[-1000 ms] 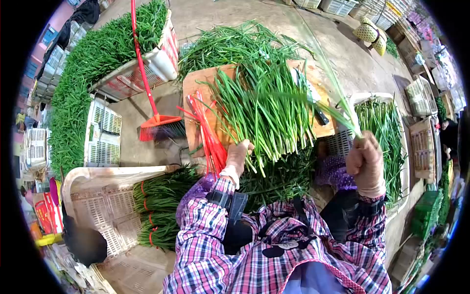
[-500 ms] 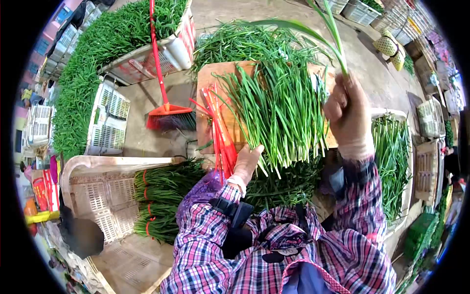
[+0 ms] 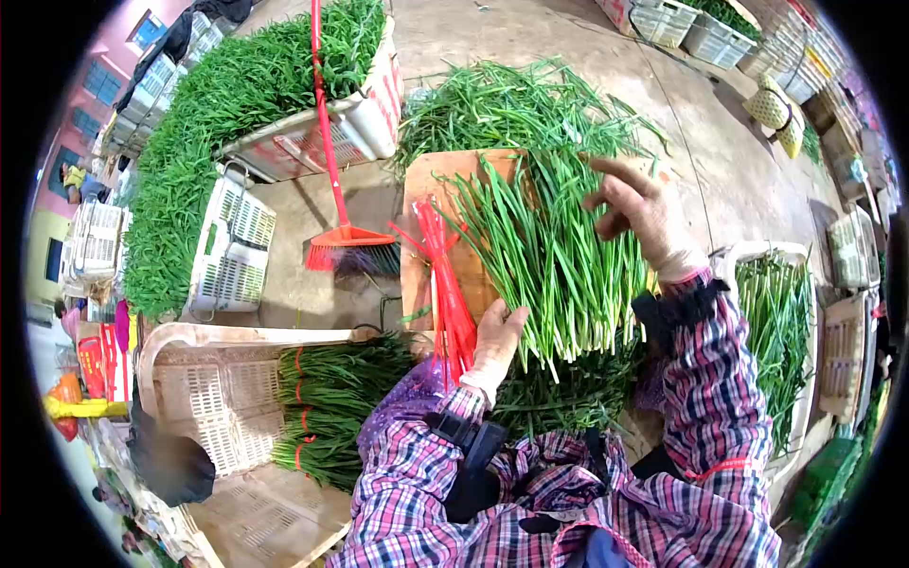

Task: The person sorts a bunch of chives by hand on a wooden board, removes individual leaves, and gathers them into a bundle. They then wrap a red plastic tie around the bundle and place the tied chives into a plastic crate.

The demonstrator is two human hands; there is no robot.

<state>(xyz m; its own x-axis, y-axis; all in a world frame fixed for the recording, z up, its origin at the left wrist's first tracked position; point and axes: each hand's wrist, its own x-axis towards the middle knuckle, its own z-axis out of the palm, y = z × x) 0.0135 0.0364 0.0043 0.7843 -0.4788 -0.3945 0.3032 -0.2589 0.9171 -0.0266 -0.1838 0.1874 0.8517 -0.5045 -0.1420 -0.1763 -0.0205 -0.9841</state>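
Long green leafy stalks [image 3: 559, 256] are spread across a wooden board [image 3: 417, 275], their pale ends toward me. My left hand [image 3: 499, 333] is at the lower left edge of the stalks, thumb and fingers closed around pale stalk ends. Above the right side of the pile, my right hand [image 3: 639, 213] is raised with its fingers apart and nothing in them. A bundle of red ties [image 3: 445, 293] lies on the left part of the board, beside my left hand.
Tied green bundles [image 3: 331, 407] lie in a big crate [image 3: 204, 333] at the lower left. A red broom [image 3: 346, 237] stands left of the board. Loose greens [image 3: 502, 104] lie beyond it. Another crate [image 3: 805, 379] of greens is at the right.
The long stalk that my right hand held up is out of that hand, and its fingers have opened. My left hand remains at the stalk ends. The whole view has shifted slightly.
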